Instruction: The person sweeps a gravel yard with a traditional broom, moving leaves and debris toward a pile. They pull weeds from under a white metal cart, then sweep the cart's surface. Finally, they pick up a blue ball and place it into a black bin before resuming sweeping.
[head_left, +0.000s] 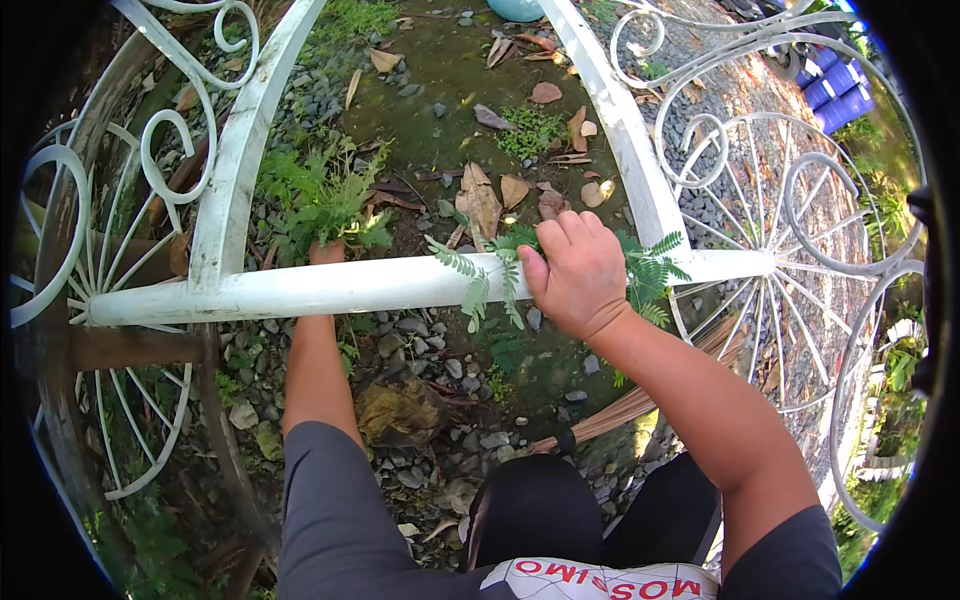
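My right hand (576, 271) is closed around pulled weeds with feathery leaves (480, 289) and rests over the white metal bar (375, 285). Leaf sprigs stick out on both sides of the fist. Beneath the bar, my left arm stretches forward to a clump of green weeds (319, 199) growing among gravel. Only the wrist end of my left hand (327, 252) shows past the bar; leaves cover the fingers, so their grip cannot be made out.
White curved posts (251, 142) and scrolled metalwork (705, 142) frame both sides. Dry leaves (478, 199) litter the mossy ground. A stick broom (611, 416) lies near my knees. Blue containers (836, 90) stand at far right, and a turquoise object (516, 9) is at the top edge.
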